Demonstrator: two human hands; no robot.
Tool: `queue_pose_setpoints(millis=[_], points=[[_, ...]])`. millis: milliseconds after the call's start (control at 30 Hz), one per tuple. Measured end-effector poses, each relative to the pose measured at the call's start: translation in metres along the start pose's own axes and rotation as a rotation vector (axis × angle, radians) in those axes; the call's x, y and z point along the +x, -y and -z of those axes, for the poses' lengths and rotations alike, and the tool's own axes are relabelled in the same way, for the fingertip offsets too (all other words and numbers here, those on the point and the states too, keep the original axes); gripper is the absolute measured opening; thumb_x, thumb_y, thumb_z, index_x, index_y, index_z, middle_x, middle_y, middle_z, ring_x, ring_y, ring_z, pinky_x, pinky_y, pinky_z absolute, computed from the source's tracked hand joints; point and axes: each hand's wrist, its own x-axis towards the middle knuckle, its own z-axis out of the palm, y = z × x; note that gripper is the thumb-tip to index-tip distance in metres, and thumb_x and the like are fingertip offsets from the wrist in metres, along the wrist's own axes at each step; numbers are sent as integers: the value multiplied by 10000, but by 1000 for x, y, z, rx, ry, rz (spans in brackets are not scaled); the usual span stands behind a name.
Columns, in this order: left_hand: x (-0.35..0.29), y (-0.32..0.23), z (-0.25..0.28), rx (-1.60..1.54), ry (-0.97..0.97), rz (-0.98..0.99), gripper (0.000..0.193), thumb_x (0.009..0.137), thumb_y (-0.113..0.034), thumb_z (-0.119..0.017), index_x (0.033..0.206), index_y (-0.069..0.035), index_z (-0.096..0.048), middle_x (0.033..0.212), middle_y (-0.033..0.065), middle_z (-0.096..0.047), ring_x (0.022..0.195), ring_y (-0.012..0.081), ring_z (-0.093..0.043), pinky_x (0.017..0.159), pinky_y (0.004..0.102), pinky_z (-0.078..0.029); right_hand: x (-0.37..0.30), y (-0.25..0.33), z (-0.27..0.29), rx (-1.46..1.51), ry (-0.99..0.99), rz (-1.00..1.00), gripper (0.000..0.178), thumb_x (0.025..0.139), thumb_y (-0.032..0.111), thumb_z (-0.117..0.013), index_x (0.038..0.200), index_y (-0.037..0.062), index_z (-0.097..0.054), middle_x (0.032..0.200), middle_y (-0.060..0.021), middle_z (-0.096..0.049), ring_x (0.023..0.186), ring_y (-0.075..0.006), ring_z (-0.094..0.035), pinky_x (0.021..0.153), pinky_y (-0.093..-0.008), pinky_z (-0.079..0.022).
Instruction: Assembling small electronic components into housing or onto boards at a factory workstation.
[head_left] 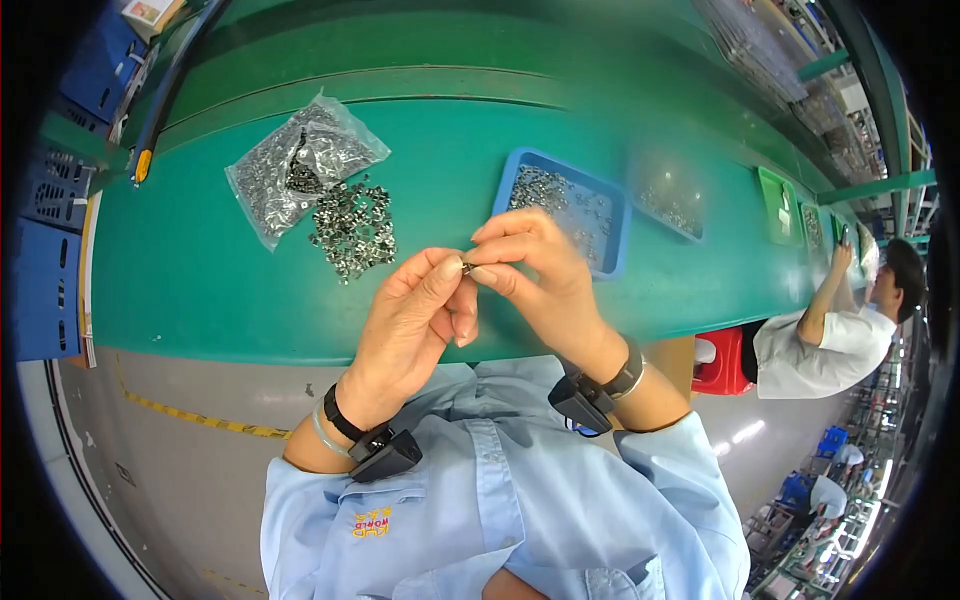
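Observation:
My left hand (415, 310) and my right hand (535, 268) meet above the near edge of the green bench. Between their fingertips they pinch a small metal part (467, 268), dark and shiny; the fingers cover most of it, so its exact kind cannot be made out. Ahead of my left hand lies a loose pile of small shiny metal parts (355, 230). Behind that pile rests a clear plastic bag (290, 165) full of similar pieces. Just beyond my right hand, a blue tray (622, 235) holds more small metal parts.
A second, blurred tray (670, 195) with small parts sits right of the blue one. Farther right are a green tray (778, 205) and a seated co-worker (830, 340) near a red stool (722, 362). Blue crates (45, 290) stand at the left end of the green bench (200, 310).

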Motion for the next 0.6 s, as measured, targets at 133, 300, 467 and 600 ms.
queue_pose_setpoints(millis=[133, 300, 467, 600], points=[[1, 11, -8, 41, -34, 3, 207, 939, -240, -517, 950, -35, -545, 662, 22, -526, 545, 98, -482, 501, 242, -411, -14, -1, 8, -100, -34, -10, 160, 764, 82, -692, 917, 87, -643, 983, -66, -588, 903, -213, -570, 786, -325, -465], [2, 13, -14, 182, -57, -10, 204, 940, -239, -518, 939, -38, -548, 684, 27, -550, 554, 97, -497, 499, 236, -416, -20, -5, 16, -251, -76, 125, 182, 725, 85, -710, 891, 94, -638, 926, -52, -591, 831, -222, -575, 710, -323, -453], [2, 16, -18, 255, -93, -28, 192, 934, -233, -530, 932, -41, -551, 712, 33, -571, 561, 101, -515, 495, 233, -421, -23, -7, 21, -338, -85, 209, 186, 702, 92, -712, 872, 96, -637, 871, -33, -583, 760, -207, -568, 642, -326, -416], [1, 15, -22, 199, -73, 14, 178, 925, -219, -547, 930, -41, -551, 720, 35, -576, 560, 103, -521, 491, 232, -420, -26, -7, 25, -317, -57, 185, 188, 703, 74, -713, 869, 96, -628, 885, -42, -589, 794, -221, -568, 661, -327, -439]])
